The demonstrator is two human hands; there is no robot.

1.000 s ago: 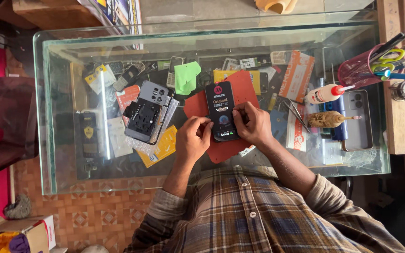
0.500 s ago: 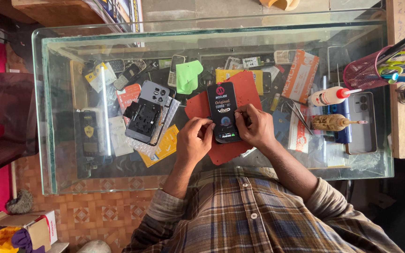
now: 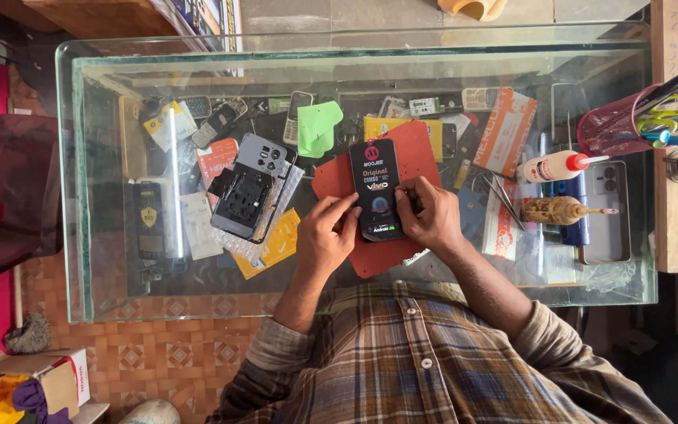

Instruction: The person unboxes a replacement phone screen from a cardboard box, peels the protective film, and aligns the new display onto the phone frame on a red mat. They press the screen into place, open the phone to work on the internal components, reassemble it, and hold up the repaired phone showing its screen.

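Centrally, phone screen part: a black rectangular display panel [image 3: 377, 191] with a printed protective film lies lengthwise on a red work mat [image 3: 402, 169] in the middle of the frame, likely so the mat cushions it against the glass.
Left hand: the left hand [image 3: 326, 235] rests at the panel's left edge, fingers curled and pressed against its side, apparently steadying it.
Right hand: the right hand [image 3: 427, 212] sits at the panel's right edge, thumb and forefinger pinched at its rim; whether they grip a film tab cannot be told.
Surface: a glass display counter [image 3: 103, 298] fills the frame, with old phones and packets visible beneath the top.
Left of centre: an opened grey phone body [image 3: 251, 187] lies face down beside the mat, within reach.
Right side: a white glue bottle [image 3: 552, 166], a brown-stained bottle [image 3: 555, 210] and a pink mesh tool holder [image 3: 610, 126] stand apart from the hands.
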